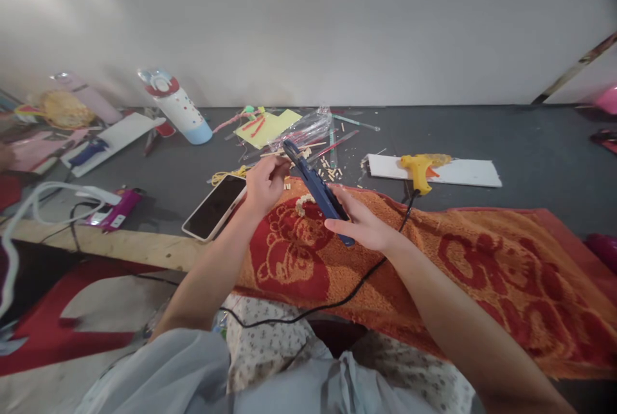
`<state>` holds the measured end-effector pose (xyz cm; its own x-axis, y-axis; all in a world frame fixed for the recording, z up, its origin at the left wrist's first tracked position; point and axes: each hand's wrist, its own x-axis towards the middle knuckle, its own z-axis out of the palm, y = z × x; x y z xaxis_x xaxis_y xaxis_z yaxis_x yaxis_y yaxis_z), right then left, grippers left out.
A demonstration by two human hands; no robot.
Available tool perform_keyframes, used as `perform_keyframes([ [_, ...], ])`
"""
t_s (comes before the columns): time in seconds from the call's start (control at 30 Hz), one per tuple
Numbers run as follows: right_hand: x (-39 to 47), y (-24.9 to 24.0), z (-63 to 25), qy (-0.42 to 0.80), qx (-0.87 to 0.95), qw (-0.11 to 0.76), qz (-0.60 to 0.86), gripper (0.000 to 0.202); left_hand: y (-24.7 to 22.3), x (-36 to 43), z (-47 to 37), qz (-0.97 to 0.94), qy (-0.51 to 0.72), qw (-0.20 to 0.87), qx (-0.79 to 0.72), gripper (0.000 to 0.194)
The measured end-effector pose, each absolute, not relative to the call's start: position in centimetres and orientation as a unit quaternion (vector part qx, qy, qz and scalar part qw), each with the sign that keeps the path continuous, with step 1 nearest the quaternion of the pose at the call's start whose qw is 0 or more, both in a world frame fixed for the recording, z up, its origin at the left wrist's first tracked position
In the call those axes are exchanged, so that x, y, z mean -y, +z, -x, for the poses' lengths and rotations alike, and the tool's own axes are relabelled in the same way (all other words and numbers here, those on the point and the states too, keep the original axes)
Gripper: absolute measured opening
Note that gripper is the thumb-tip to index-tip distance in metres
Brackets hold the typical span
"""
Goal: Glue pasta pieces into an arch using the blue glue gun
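My right hand grips a dark blue phone, with the thumb along its near end. The phone is tilted and seen almost edge-on above the orange and red towel. Close to its far end is my left hand, fingers curled together; whatever they may hold is hidden. Beneath the phone, a small ring of pale pieces lies on the towel. A second phone, white-rimmed with a dark screen, rests left of my left wrist.
Small cut pieces, yellow paper and clear plastic wrap lie behind my hands. A yellow glue gun sits on a white board; its black cord crosses the towel. A bottle stands back left, and a purple device lies left.
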<state>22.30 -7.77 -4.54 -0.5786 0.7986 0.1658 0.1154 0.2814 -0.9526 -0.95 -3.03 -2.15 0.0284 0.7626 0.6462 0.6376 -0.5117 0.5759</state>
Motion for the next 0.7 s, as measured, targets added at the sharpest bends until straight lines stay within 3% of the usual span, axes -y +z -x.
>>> perform_keyframes([
  [0.33,8.1,-3.9,-21.9,0.444,0.734,0.346,0.379,0.064,-1.1,3.4,0.5,-0.726,0.476,0.054,-0.493,0.018],
  [0.7,7.5,-4.1,-22.6,0.449,0.734,0.348,0.372,0.067,-0.3,3.3,0.3,-0.717,0.468,0.133,-0.499,0.023],
])
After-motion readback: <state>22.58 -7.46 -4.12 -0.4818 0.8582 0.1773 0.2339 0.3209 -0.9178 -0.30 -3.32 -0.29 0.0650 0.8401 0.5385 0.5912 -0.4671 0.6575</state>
